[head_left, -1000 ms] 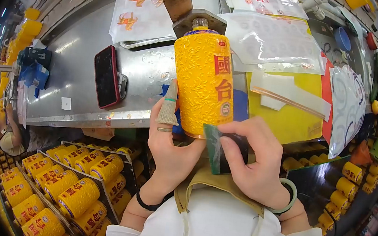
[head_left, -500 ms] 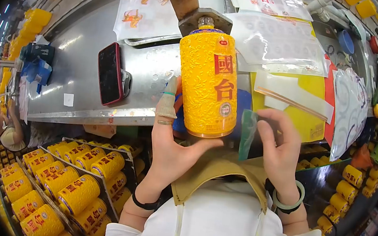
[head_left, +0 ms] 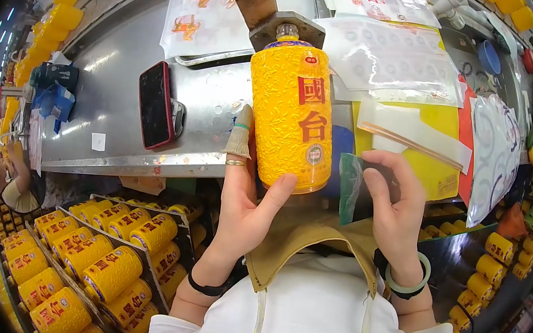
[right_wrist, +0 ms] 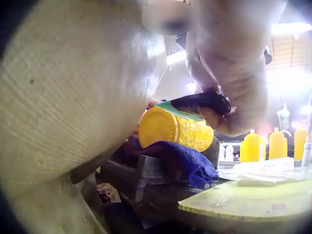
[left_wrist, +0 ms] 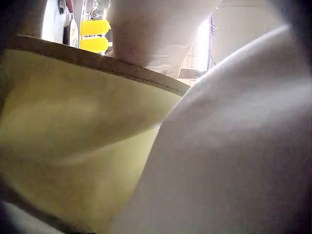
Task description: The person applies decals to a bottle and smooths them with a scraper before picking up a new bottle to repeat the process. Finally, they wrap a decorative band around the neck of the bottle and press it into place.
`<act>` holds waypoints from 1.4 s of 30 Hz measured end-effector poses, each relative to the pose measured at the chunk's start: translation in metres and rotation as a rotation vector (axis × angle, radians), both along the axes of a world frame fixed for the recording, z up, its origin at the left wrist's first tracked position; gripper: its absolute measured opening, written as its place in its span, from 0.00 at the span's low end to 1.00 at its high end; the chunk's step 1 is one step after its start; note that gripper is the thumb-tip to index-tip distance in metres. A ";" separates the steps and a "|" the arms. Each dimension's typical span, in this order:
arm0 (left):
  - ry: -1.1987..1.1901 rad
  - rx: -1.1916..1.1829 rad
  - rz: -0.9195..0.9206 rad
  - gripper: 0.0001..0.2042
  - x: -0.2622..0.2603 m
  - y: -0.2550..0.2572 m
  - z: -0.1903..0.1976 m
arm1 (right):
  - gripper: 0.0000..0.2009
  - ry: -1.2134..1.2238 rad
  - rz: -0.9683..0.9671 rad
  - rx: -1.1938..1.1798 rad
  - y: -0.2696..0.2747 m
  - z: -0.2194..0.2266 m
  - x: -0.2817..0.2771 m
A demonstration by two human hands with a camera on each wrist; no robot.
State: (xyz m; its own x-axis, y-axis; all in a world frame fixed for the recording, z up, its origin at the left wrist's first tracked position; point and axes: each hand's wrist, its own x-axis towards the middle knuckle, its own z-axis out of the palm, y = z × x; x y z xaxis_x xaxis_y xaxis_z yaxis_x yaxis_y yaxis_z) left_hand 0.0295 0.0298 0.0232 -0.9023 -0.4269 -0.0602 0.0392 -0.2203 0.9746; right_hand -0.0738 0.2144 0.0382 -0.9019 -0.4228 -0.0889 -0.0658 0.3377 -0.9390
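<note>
In the head view a yellow embossed bottle with red characters lies with its neck in a metal holder. My left hand grips the bottle's lower end. Its thumb rests on the front near the base, and the fingers go along the left side, partly hidden behind it. A cloth finger cot covers one finger. My right hand pinches a flat green scraper, held apart from the bottle's lower right. In the right wrist view the scraper's dark part shows between the fingers, and a blue cloth lies under the bottle.
A phone lies on the metal table at left. Decal sheets, a yellow board and paper strips are at right. Racks of yellow bottles stand lower left, with more bottles at right.
My right hand with the scraper has moved right, away from the bottle's lower end, then stayed nearly still. My left thumb has come from below the base up onto the bottle's front.
</note>
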 end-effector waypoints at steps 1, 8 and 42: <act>0.003 -0.009 0.003 0.42 0.000 0.000 0.000 | 0.08 -0.023 -0.002 0.011 0.000 0.001 0.000; 0.010 -0.053 0.006 0.43 -0.001 0.000 -0.001 | 0.13 0.040 0.048 -0.050 -0.002 -0.001 -0.005; -0.057 -0.620 0.083 0.48 0.018 -0.015 -0.031 | 0.14 1.121 0.486 0.011 -0.042 0.025 -0.055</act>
State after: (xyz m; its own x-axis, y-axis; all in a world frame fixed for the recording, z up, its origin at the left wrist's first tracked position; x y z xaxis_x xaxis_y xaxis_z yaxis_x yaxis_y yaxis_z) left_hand 0.0473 0.0148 -0.0081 -0.8671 -0.4668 0.1741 -0.0238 0.3879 0.9214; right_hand -0.1285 0.1720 0.0629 -0.2299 -0.7414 0.6304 -0.9585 0.0602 -0.2787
